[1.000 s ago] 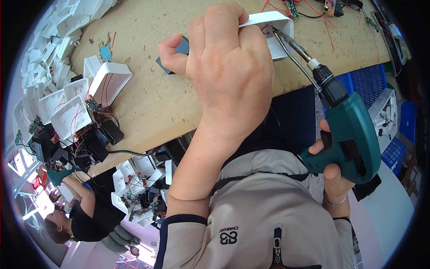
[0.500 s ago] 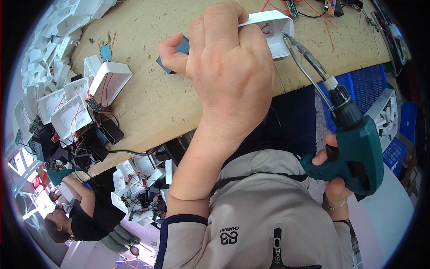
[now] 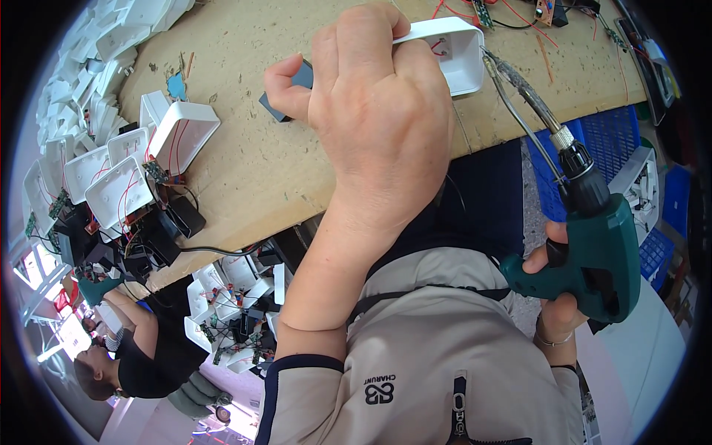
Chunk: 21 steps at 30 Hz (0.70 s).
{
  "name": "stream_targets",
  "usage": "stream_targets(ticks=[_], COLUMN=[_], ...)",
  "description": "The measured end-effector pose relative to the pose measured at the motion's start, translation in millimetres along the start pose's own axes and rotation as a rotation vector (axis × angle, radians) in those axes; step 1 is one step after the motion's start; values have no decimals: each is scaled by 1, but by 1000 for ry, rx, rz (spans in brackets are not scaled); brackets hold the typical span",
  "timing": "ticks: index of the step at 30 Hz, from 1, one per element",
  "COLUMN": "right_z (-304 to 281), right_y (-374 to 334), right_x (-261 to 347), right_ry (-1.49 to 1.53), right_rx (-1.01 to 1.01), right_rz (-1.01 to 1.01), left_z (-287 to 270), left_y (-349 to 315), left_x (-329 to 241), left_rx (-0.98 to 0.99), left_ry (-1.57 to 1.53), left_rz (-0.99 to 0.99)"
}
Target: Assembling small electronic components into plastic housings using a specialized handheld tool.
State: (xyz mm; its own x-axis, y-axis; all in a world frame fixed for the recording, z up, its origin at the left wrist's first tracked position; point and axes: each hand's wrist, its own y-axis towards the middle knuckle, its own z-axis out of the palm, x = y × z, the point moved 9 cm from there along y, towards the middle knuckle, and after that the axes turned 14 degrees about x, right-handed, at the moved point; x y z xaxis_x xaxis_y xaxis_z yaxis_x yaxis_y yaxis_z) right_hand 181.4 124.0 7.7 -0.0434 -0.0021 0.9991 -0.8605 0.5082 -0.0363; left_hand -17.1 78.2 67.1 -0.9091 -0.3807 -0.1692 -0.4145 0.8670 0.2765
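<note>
1. Shifted to the right since the earliest frame is the green soldering gun; its slender tip then reached inside the white housing, and now lies at that housing's right wall, where I cannot tell touching from just apart; the left hand has hardly moved.
2. Right hand is wrapped round the gun's handle in a firm, closed grip, fingers by the black trigger.
3. Left hand grips the left part of the housing with curled fingers; its palm side is hidden, so I cannot tell how every finger sits.
4. White housing is at the far side of the person, its open face showing short red wires; a dark block lies on the worktable beside the left thumb, partly covered.
5. Left on the worktable are wired white housings and black boxes; farther left is a heap of white shells; far right lies a circuit board; a blue crate is right of the worktable; a co-worker in black is at near left.
</note>
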Motion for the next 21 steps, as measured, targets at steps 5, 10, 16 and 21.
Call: stream_targets(ticks=[5,10,16,21], right_z=[3,2,-2,-22], right_y=[0,6,12,-4], right_x=[0,5,12,2], right_ry=[10,37,35,-1], right_rx=[-27,-39,-130,-233], right_rz=[2,4,23,27], left_z=[2,-3,-12,2], left_y=[-1,2,-13,-18], left_x=[-1,3,36,49], left_rx=[11,10,-32,163], left_ry=[5,5,-189,-304], left_rz=[1,3,-43,64])
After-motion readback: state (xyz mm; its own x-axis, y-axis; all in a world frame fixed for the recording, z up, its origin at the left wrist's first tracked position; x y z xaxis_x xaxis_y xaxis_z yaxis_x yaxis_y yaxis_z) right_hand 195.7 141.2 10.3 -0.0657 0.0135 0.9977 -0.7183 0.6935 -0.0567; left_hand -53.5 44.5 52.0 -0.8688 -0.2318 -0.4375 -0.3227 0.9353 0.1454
